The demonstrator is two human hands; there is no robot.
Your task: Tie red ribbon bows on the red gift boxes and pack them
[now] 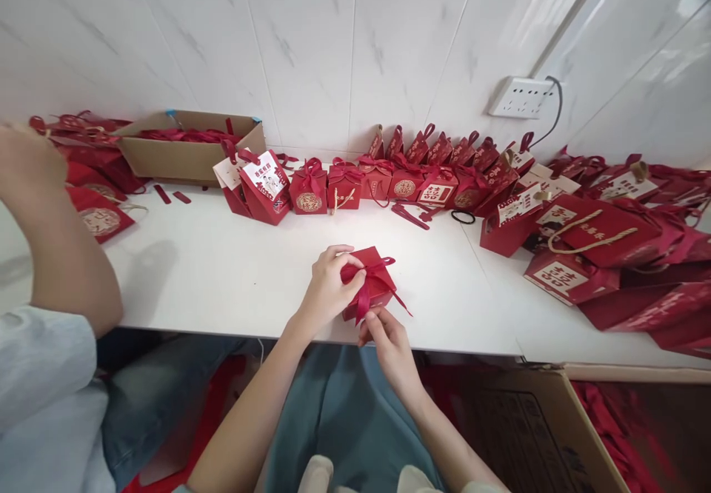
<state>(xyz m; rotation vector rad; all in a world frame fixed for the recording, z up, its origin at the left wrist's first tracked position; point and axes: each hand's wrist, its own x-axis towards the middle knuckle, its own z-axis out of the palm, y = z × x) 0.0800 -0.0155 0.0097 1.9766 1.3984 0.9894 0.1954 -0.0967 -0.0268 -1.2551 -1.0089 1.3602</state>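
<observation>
A small red gift box (383, 280) rests near the front edge of the white table, with a dark red ribbon (364, 302) tied in a bow on its top. My left hand (332, 283) lies over the box's left side, thumb and fingers closed on the ribbon near the knot. Just in front of the box, my right hand (387, 334) pinches the lower hanging end of the ribbon between thumb and forefinger. One loop and one tail of the bow stick out to the right.
Behind stand rows of red boxes (309, 191) on the table (266, 278). A cardboard box (172, 160) holds red ribbons. Bags (605, 230) pile up at right. Another person's arm (72, 241) reaches in at left. An open carton (522, 419) is below right.
</observation>
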